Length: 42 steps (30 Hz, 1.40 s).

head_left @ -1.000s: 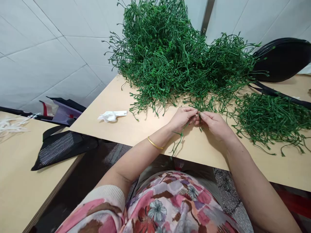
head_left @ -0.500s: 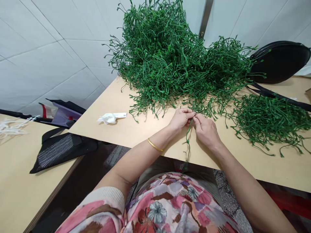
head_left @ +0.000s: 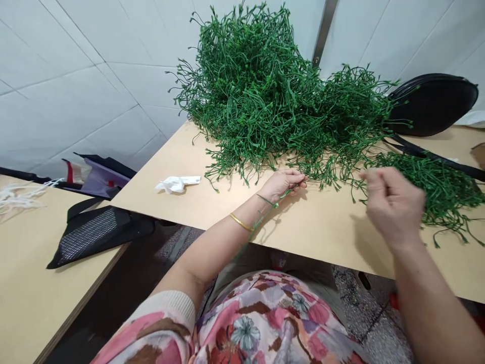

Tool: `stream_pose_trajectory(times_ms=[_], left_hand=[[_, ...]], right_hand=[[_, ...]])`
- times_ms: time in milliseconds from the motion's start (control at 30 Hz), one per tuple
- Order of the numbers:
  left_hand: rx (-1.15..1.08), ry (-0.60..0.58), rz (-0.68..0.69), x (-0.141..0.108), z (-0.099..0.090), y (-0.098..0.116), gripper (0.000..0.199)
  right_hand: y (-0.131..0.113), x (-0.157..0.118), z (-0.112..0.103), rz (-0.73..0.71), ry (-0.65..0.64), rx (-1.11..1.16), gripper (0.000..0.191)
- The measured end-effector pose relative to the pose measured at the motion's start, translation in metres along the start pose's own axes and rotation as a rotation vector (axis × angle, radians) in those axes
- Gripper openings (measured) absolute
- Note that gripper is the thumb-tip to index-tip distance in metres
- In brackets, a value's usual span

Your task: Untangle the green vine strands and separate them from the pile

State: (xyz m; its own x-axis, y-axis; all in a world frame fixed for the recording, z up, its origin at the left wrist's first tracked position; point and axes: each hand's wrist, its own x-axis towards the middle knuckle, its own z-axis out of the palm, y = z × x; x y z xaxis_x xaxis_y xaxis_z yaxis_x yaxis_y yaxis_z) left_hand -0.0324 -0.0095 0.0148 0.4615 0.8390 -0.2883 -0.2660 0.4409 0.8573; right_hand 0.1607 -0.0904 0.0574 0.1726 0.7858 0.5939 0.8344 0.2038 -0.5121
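Pinched between the fingers of my left hand (head_left: 286,185) is a thin green plastic stem (head_left: 261,218), which trails back over my wrist toward the table's front edge. My right hand (head_left: 396,205) is raised over the table to the right, its fingers curled closed; what they hold, if anything, is too small to make out. Just behind my left hand lies a large tangled heap of green stems (head_left: 261,96). Partly behind my right hand is a smaller pile of green stems (head_left: 445,189).
A crumpled white tissue (head_left: 177,184) lies left on the table (head_left: 212,207). At the back right sits a black round bag (head_left: 432,103) with its strap. A black mesh item (head_left: 91,235) and white strands (head_left: 22,197) are on the left table.
My right hand has parted from my left hand and moved right, up over the table. The green stem has swung from hanging between the hands to lying across my left wrist.
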Motion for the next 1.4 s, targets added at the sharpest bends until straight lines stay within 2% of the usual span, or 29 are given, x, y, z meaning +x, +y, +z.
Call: stream_pose_trajectory(times_ms=[33, 100, 133, 167, 200, 267, 367, 400, 433, 533, 600, 700, 800, 967, 1167, 1233, 1300, 1400], left_hand=[[0.003, 0.009, 0.006, 0.000, 0.001, 0.000, 0.013], [-0.029, 0.018, 0.014, 0.000, 0.003, -0.001, 0.014], [-0.059, 0.013, 0.008, 0.000, 0.004, -0.001, 0.015], [-0.086, 0.002, -0.006, 0.000, 0.005, -0.002, 0.016], [-0.103, -0.011, -0.027, -0.001, 0.005, -0.002, 0.017], [-0.099, -0.030, -0.060, -0.001, 0.005, -0.002, 0.017], [-0.065, -0.026, -0.046, -0.003, 0.006, -0.002, 0.016], [-0.051, -0.022, -0.034, -0.004, 0.006, -0.002, 0.015], [-0.031, -0.013, -0.021, -0.004, 0.008, -0.003, 0.015], [0.059, 0.055, 0.058, -0.006, 0.011, -0.007, 0.011], [0.127, 0.109, 0.158, -0.007, 0.013, -0.009, 0.009], [0.231, 0.159, 0.320, -0.007, 0.013, -0.011, 0.013], [0.302, 0.166, 0.394, -0.007, 0.013, -0.011, 0.014], [0.370, 0.124, 0.396, -0.006, 0.013, -0.013, 0.006], [0.561, 0.167, 0.462, -0.004, 0.008, -0.017, 0.005], [0.690, 0.202, 0.522, -0.003, 0.007, -0.018, 0.005], [0.850, 0.246, 0.580, -0.004, 0.008, -0.018, 0.006], [1.055, 0.299, 0.593, -0.007, 0.011, -0.018, 0.010]], right_hand=[[0.016, 0.010, -0.011, -0.017, 0.075, -0.143, 0.029], [0.049, 0.027, -0.029, -0.013, 0.115, -0.423, 0.029], [0.064, 0.033, -0.036, -0.056, 0.051, -0.522, 0.029], [0.078, 0.038, -0.041, -0.074, 0.065, -0.601, 0.026], [0.088, 0.040, -0.044, -0.073, 0.122, -0.637, 0.023], [0.097, 0.039, -0.042, -0.093, 0.133, -0.615, 0.016], [0.077, 0.029, -0.025, -0.166, 0.044, -0.437, 0.018], [0.064, 0.026, -0.016, -0.199, 0.035, -0.339, 0.019], [0.051, 0.023, -0.006, -0.249, -0.036, -0.225, 0.019], [0.015, 0.018, 0.023, -0.352, -0.138, 0.013, 0.021], [0.001, 0.015, 0.038, -0.396, -0.187, 0.035, 0.022], [-0.004, 0.010, 0.052, -0.393, -0.220, -0.016, 0.024], [-0.001, 0.007, 0.058, -0.354, -0.252, 0.014, 0.023], [0.001, 0.009, 0.055, -0.266, -0.298, 0.186, 0.015], [0.000, 0.011, 0.052, -0.152, -0.450, 0.232, 0.011], [-0.003, 0.007, 0.053, -0.173, -0.450, 0.158, 0.011], [-0.008, 0.001, 0.056, -0.255, -0.397, -0.001, 0.010], [-0.017, -0.009, 0.061, -0.314, -0.323, -0.161, 0.009]])
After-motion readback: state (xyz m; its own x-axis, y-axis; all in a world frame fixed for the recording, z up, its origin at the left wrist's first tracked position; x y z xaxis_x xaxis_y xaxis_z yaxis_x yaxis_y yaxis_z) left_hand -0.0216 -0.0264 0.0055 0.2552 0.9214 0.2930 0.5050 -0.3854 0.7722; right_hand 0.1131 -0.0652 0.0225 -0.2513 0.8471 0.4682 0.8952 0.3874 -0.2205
